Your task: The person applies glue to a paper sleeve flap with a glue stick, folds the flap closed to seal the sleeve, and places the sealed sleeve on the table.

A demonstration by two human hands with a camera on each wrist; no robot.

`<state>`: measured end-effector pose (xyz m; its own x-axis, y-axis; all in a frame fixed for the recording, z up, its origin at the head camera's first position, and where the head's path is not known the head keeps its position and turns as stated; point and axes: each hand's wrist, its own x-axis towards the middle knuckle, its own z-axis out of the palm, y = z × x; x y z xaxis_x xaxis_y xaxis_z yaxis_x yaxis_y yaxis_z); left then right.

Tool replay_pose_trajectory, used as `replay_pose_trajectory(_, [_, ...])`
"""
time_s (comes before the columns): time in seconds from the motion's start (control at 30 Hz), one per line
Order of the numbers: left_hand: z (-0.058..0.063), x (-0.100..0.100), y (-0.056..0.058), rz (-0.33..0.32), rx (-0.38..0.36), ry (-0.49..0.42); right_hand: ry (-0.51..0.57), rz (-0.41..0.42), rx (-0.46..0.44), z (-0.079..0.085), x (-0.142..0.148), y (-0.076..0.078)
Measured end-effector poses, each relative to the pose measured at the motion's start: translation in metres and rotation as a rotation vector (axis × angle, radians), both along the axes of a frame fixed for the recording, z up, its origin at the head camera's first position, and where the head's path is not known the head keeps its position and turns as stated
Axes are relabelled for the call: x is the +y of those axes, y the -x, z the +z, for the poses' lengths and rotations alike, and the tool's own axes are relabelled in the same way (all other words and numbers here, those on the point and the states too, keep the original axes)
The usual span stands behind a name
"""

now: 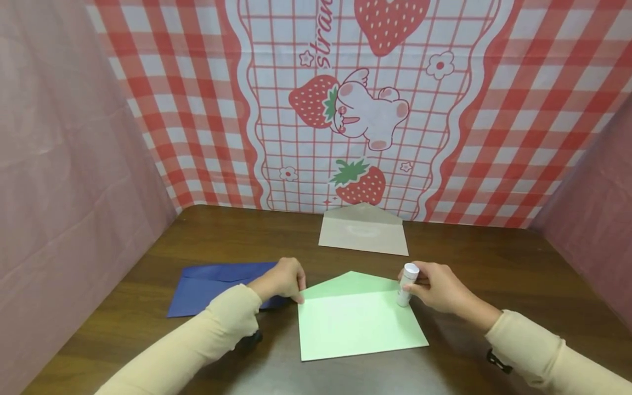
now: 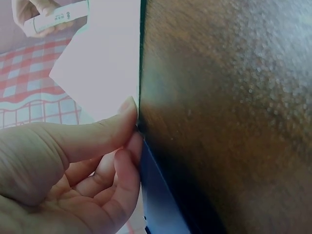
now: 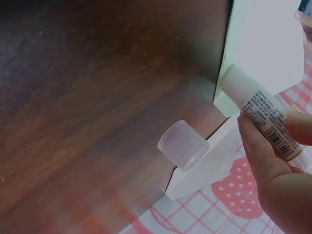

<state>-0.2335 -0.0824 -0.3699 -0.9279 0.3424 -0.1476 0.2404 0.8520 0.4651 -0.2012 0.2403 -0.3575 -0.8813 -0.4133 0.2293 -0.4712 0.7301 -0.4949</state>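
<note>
A light green envelope [image 1: 360, 323] lies on the table, its pointed flap spread away from the person. My left hand [image 1: 286, 278] pinches its left edge near the flap fold; the left wrist view shows thumb [image 2: 109, 129] and forefinger meeting there. In my right hand [image 1: 439, 285] is a white glue stick [image 1: 407, 282], held nearly upright with its lower end against the envelope's right side by the fold. A printed label and barcode show on the glue stick [image 3: 268, 122] in the right wrist view. A translucent cap [image 3: 183, 145] stands on the table beyond the envelope, not visible from the head.
A dark blue envelope [image 1: 207, 291] lies at the left, partly under the left forearm. Farther back a beige envelope [image 1: 365, 236], flap spread, rests near the strawberry-print cloth [image 1: 360, 109]. Pink cloth [image 1: 64, 164] hangs at both sides of the brown wooden table [image 1: 163, 247].
</note>
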Motion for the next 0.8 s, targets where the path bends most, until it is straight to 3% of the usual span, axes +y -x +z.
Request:
replay_pose_trajectory(0.27, [-0.001, 0.0, 0.002, -0.015, 0.035, 0.004, -0.057, 0.033, -0.002, 0.004, 0.003, 0.003])
replay_pose_trajectory(0.4, [-0.001, 0.001, 0.004, -0.008, 0.016, 0.013, -0.093, 0.046, -0.02, 0.01, 0.005, 0.006])
replay_pose_trajectory(0.57, [-0.002, -0.001, 0.005, -0.01, 0.004, 0.048, -0.031, 0.027, -0.096, 0.024, -0.004, 0.009])
replay_pose_trajectory(0.7, [0.0, 0.001, 0.007, -0.018, 0.02, 0.072, 0.084, 0.131, -0.138, 0.025, -0.034, 0.01])
replay_pose_trajectory(0.8, [0.003, 0.007, 0.009, -0.021, 0.014, 0.081, 0.11, 0.236, -0.153, 0.02, -0.067, 0.009])
